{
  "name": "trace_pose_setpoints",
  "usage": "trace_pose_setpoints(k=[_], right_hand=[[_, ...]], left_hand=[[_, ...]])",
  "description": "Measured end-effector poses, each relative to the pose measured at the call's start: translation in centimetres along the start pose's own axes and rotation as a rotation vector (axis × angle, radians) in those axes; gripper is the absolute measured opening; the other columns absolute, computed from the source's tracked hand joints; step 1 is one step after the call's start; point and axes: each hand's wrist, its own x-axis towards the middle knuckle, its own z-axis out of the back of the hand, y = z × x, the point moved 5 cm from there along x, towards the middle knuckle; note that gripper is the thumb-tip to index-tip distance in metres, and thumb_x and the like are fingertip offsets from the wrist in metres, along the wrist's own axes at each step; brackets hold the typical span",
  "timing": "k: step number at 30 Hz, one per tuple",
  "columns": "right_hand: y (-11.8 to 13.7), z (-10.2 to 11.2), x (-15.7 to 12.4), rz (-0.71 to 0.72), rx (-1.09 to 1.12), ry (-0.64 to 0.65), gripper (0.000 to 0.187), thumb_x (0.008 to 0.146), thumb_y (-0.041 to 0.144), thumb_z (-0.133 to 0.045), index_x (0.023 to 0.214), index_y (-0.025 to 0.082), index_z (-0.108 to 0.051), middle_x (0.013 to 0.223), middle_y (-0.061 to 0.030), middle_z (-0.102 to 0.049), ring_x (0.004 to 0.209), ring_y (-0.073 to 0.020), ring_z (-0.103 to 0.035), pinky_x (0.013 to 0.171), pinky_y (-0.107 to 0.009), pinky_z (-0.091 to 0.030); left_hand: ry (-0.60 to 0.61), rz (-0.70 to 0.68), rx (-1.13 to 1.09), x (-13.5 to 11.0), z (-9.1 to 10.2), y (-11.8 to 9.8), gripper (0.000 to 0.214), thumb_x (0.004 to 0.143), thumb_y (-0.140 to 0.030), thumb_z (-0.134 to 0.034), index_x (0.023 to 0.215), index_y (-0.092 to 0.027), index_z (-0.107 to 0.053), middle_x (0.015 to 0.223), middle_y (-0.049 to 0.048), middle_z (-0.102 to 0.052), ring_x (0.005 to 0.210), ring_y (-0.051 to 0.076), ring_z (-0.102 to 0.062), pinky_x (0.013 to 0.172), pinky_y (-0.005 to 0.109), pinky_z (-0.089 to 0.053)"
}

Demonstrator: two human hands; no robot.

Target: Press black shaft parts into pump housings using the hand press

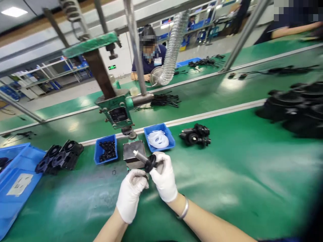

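In the head view my right hand, white-gloved, is closed on a rotor with a black disc-like end and a grey shaft tipped in white. Its shaft points up and left, over the metal block of the press. Just below and to the left, my left hand, gloved too, has its fingers pinched together. Something small and dark shows at those fingertips, too hidden to name. Behind the hands are a blue bin of small black parts and a blue bin of white rings.
Several black rotor-like parts lie right of the bins. Black housings and a large blue crate stand at left. Big black parts are piled at far right. A co-worker sits across, beside a silver duct.
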Motion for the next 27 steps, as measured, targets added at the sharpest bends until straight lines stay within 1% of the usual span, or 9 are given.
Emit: trace_pose_setpoints(k=[3,7,10,14,17,20,23,25,27], right_hand=[[0.6,0.5,0.3,0.000,-0.078,-0.047,0.026,0.071,0.016,-0.053,0.094,0.023,-0.043,0.096,-0.0029,-0.052,0.092,-0.0192,-0.056,0.087,-0.034,-0.048],[1.1,0.9,0.7,0.029,-0.044,-0.079,0.026,0.072,0.016,-0.051,0.096,0.023,-0.042,0.093,-0.0018,-0.049,0.088,-0.0176,-0.054,0.084,-0.032,-0.048],[1.3,1.0,0.8,0.065,-0.054,-0.110,0.027,0.071,0.014,-0.049,0.096,0.023,-0.042,0.094,-0.0024,-0.047,0.089,-0.0180,-0.052,0.085,-0.032,-0.048],[1.2,1.0,0.9,0.084,-0.125,-0.142,0.028,0.070,0.012,-0.047,0.095,0.023,-0.041,0.095,-0.0030,-0.046,0.091,-0.0189,-0.051,0.086,-0.034,-0.047],[1.2,0.9,1.1,0.114,-0.203,-0.132,0.027,0.070,0.012,-0.048,0.095,0.023,-0.042,0.094,-0.0036,-0.046,0.090,-0.0196,-0.051,0.086,-0.036,-0.047],[1.2,1.0,1.5,0.142,-0.242,-0.122,0.026,0.069,0.013,-0.050,0.092,0.022,-0.043,0.092,-0.0041,-0.046,0.088,-0.0207,-0.051,0.085,-0.037,-0.046],[1.3,1.2,1.9,0.133,-0.191,-0.123,0.026,0.069,0.013,-0.051,0.092,0.023,-0.043,0.091,-0.0038,-0.047,0.085,-0.0199,-0.052,0.082,-0.035,-0.047],[1.4,1.2,2.0,0.105,-0.118,-0.118,0.026,0.070,0.014,-0.052,0.093,0.023,-0.042,0.088,-0.0028,-0.048,0.082,-0.0189,-0.052,0.079,-0.033,-0.048],[1.6,1.1,2.0,0.086,-0.031,-0.073,0.026,0.070,0.015,-0.052,0.092,0.023,-0.041,0.088,-0.0025,-0.049,0.082,-0.0186,-0.053,0.079,-0.032,-0.048]], left_hand=[[-0.017,-0.037,0.039,0.2,-2.4,1.2,0.038,0.060,-0.038,-0.089,0.076,-0.017,-0.062,0.070,-0.0026,-0.060,0.065,0.011,-0.055,0.062,0.022,-0.044],[-0.033,-0.066,0.029,0.7,-3.6,1.4,0.043,0.055,-0.040,-0.091,0.069,-0.018,-0.056,0.072,-0.0043,-0.057,0.067,0.011,-0.052,0.063,0.022,-0.045],[-0.011,-0.085,0.049,0.7,-3.3,1.3,0.042,0.052,-0.038,-0.092,0.067,-0.019,-0.057,0.071,-0.0039,-0.057,0.064,0.012,-0.052,0.060,0.023,-0.045],[0.029,-0.150,0.108,0.2,-2.3,1.1,0.037,0.048,-0.029,-0.094,0.064,-0.018,-0.063,0.076,0.0012,-0.065,0.070,0.017,-0.059,0.062,0.026,-0.049],[0.074,-0.141,0.090,-0.4,-2.1,0.8,0.029,0.056,-0.031,-0.092,0.072,-0.019,-0.070,0.079,0.0026,-0.067,0.064,0.015,-0.059,0.061,0.028,-0.049],[0.145,-0.093,-0.065,-1.0,-2.4,-0.2,0.031,0.064,-0.042,-0.088,0.079,-0.020,-0.074,0.075,0.0014,-0.064,0.056,0.010,-0.054,0.055,0.024,-0.044],[0.096,-0.013,-0.238,-1.0,-2.0,-1.1,0.035,0.063,-0.044,-0.088,0.081,-0.018,-0.072,0.073,-0.0007,-0.057,0.054,0.005,-0.046,0.052,0.018,-0.040],[0.045,0.018,-0.326,-0.7,-1.3,-1.5,0.034,0.064,-0.041,-0.089,0.079,-0.016,-0.071,0.072,-0.0017,-0.053,0.054,0.003,-0.042,0.053,0.017,-0.040],[0.001,0.031,-0.393,-0.2,-0.4,-1.7,0.032,0.065,-0.038,-0.089,0.078,-0.016,-0.069,0.072,-0.0022,-0.052,0.054,0.003,-0.041,0.054,0.016,-0.042]])
